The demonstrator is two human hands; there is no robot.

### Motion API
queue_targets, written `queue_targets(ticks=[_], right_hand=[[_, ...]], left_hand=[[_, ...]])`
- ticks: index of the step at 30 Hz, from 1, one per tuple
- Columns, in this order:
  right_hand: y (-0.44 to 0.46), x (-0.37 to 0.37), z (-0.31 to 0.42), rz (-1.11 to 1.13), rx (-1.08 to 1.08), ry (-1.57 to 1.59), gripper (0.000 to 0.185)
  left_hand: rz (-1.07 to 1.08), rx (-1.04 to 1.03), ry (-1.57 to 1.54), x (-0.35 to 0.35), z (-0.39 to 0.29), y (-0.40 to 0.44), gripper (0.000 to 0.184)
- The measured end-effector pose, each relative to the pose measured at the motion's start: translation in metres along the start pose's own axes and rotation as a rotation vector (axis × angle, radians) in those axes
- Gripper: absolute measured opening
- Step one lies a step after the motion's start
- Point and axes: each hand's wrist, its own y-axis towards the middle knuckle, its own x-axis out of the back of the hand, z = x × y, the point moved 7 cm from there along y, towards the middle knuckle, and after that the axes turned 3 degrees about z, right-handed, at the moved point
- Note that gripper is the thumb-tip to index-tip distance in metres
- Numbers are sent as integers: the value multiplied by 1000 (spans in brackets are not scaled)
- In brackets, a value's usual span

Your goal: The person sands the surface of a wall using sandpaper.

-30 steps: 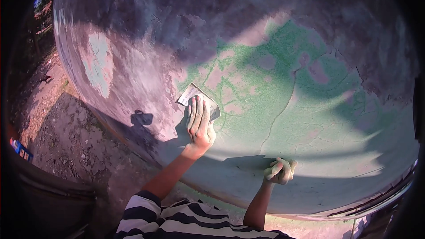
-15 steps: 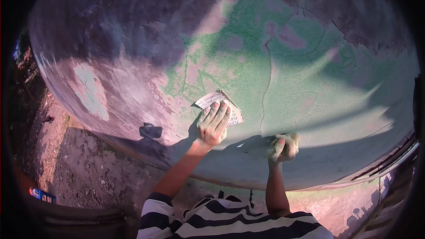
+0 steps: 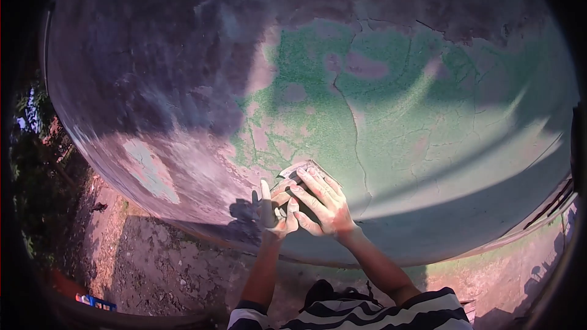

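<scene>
A creased sheet of sandpaper (image 3: 298,168) lies against the wall (image 3: 403,165), which has worn green paint, bare patches and a long crack. My right hand (image 3: 327,205) lies over the sheet with its fingers stretched along it, holding it. Close beside it, my left hand (image 3: 278,220) has one finger pointing up, while the other fingers bend toward the sheet's lower left part. The right hand partly hides those fingers and much of the sandpaper. Both hands look pale with dust.
Rough, littered ground (image 3: 165,263) runs below the wall. A small blue object (image 3: 101,302) stands at the lower left, near dark foliage (image 3: 36,171). Shadows cross the wall, whose upper left is dark and bare.
My right hand has moved left and up from its loosely closed pose onto the sandpaper. My left hand has shifted from lying flat on the sheet to its left side.
</scene>
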Motion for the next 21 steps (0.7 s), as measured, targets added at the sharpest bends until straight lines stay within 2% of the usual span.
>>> queue_targets(ticks=[2,3,4,5,6,7,10,11,14,15,16,21], right_hand=[[-8,-18,-4,39,-55,-117,55],[-10,-22,-6,30,-95,-172,58],[-10,-26,-8,22,-130,-231,60],[-11,-22,-6,-83,-160,-320,58],[-13,-28,-7,-97,-195,-351,60],[-14,-32,-9,-124,-223,-417,61],[-8,-43,-10,-182,-265,-636,73],[-2,-44,-9,-229,-296,-668,75],[35,-29,-4,-301,-333,-762,77],[50,-16,-2,-360,-363,-757,76],[62,-5,-1,-427,-394,-747,75],[75,12,-1,-604,-399,-797,62]], left_hand=[[-69,103,170,20,15,-3,54],[-130,1,40,26,22,4,44],[-112,1,24,33,27,5,44],[-180,-2,130,45,31,7,40],[-248,-8,233,55,28,15,36],[-292,32,100,60,29,23,32],[-125,-91,168,76,38,18,39],[-65,-264,188,79,37,26,34],[3,-230,201,94,51,51,25],[-36,-120,77,102,62,53,22],[-38,-114,62,107,69,52,22],[-65,-213,-29,120,102,49,21]])
